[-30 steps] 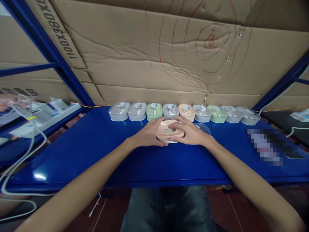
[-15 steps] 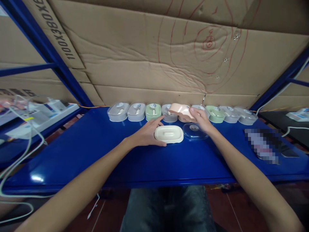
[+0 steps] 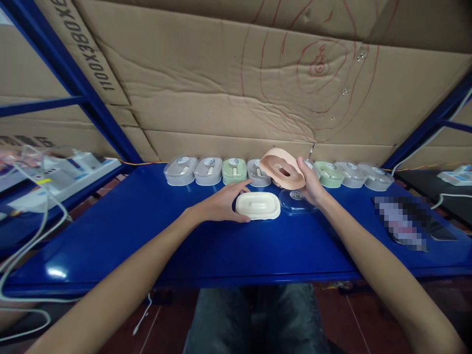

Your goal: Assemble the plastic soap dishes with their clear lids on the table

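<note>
My right hand grips the right side of a peach oval plastic shell, held tilted above the table with a slot showing in its middle. A cream oval dish-like part with a raised ridge lies on the blue table. Around its left end is my left hand, open, its thumb by the front edge and its fingers spread along the back. Beneath the peach shell, right of the cream part, a clear lid with a round sticker lies on the table.
Along the cardboard back wall stands a row of several lidded boxes, grey ones and green ones. A pixelated item lies at the right. White cables hang at the left, beside blue frame posts.
My right hand has turned the peach shell, so that its hollow side and slot face me. My left hand has drawn back slightly to the left. The cream part stays in place.
</note>
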Tool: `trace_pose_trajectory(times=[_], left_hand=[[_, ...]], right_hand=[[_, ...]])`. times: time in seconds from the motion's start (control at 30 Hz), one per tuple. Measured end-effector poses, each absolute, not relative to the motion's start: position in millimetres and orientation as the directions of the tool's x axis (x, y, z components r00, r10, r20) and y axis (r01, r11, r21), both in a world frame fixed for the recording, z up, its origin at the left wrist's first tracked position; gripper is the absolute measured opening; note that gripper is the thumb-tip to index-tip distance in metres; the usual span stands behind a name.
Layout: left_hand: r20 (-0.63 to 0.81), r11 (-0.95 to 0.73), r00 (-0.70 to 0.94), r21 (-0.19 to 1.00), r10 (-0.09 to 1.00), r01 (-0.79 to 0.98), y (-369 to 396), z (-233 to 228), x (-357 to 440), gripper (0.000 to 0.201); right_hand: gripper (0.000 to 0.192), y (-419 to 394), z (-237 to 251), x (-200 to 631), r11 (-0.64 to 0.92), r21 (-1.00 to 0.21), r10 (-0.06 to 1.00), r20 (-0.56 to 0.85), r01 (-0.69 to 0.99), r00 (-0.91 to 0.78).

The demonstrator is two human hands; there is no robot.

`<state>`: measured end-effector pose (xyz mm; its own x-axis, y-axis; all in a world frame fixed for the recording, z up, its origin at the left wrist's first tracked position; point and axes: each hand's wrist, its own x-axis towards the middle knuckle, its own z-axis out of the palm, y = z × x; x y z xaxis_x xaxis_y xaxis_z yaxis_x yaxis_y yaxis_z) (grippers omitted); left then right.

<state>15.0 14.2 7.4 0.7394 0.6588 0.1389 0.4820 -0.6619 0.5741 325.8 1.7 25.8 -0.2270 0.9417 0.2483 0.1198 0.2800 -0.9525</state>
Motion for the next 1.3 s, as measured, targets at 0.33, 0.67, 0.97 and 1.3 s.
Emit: trace_pose_trajectory(times=[0.33, 0.67, 0.97, 1.3], left_hand=[[0.156, -0.658, 0.735, 0.593, 0.66, 0.464, 11, 14, 18, 0.115], [0.21, -0.668, 0.728, 0.614, 0.652, 0.421, 13, 11, 17, 0.122], [0.146, -0.6, 0.684, 0.63, 0.715, 0.493, 15, 5, 15, 0.148], [0.145, -0.624, 0.697, 0.597, 0.702, 0.505, 14, 6, 17, 0.142]], right_hand=[[0.061, -3, 13, 324, 0.621, -0.621, 0.779, 0.556, 0.479, -0.29], [0.043, -17, 8, 310, 0.758, -0.383, 0.646, 0.552, 0.528, -0.527], [0.058, -15, 1, 305, 0.769, -0.342, 0.636, 0.491, 0.54, -0.595], [0.063, -15, -5, 301, 0.773, -0.304, 0.63, 0.467, 0.557, -0.62]])
